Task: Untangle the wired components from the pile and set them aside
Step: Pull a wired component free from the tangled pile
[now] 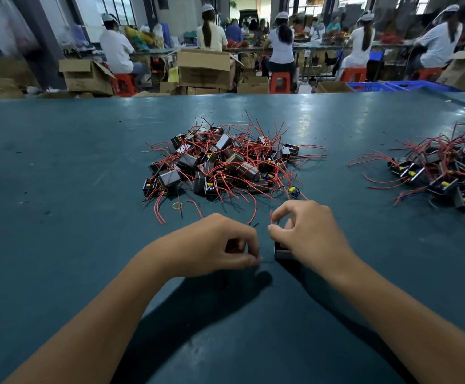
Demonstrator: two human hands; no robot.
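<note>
**Wires being teased free, one box at a time**

Hands meet low over the table [59, 189], just this side of the pile [220, 162]. The right hand [309, 234] curls round a small dark box [282, 252] that sits on the green surface, with a red wire [271, 217] rising past its forefinger. The left hand [214, 242] is closed too, fingertips pinched together on what looks like a wire end, too small to be sure.

My call for doing this well: keep the box pinned, draw the wire out along its own line, slowly, and stop if it snags rather than yanking. Then it should go over to the sorted heap [444, 173], well off to the right.

As for how the box lies, its long side seems to run away from the person, toward the pile, with its wire coming out at the far end and pointing up. Most of it is hidden under the fingers, so that is a guess.
</note>
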